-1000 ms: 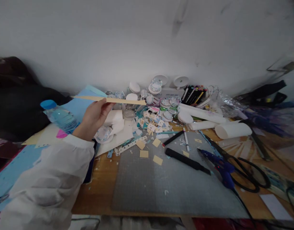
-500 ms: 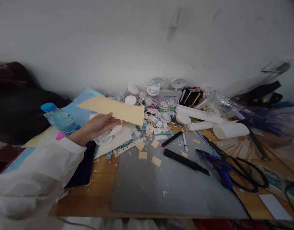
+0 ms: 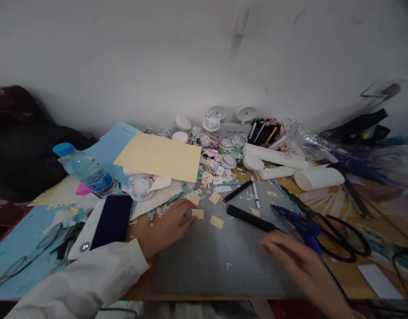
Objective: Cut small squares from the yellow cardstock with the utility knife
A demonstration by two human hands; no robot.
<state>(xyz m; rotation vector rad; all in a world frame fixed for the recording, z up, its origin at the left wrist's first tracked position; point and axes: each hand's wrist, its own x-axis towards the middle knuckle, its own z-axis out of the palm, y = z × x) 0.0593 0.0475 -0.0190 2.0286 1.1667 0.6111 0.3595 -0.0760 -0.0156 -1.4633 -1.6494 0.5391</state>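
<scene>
My left hand (image 3: pixel 170 226) is over the left edge of the grey cutting mat (image 3: pixel 204 261), thumb and fingers apart. Its fingertips are close to small cream paper squares (image 3: pixel 197 214) and partly cover one of them. On the right, my right hand (image 3: pixel 297 259) is over the mat with fingers stretched out, holding nothing that I can see. Its fingertips hide the near end of a thick black pen-shaped tool (image 3: pixel 250 217); whether they touch it I cannot tell. A large sheet of cream paper (image 3: pixel 160 157) lies on the clutter behind my left hand.
A blue glue gun (image 3: pixel 300 226) and black scissors (image 3: pixel 340 239) lie right of the mat. To the left are a phone (image 3: pixel 112 221), a water bottle (image 3: pixel 87 168) and glasses (image 3: pixel 17 268). Paper scraps, markers (image 3: pixel 265 131) and white paper rolls (image 3: pixel 318 178) crowd the back.
My left hand has let go of the cream sheet, which now lies on the pile, and has come down toward the small squares. My right hand has entered from the lower right.
</scene>
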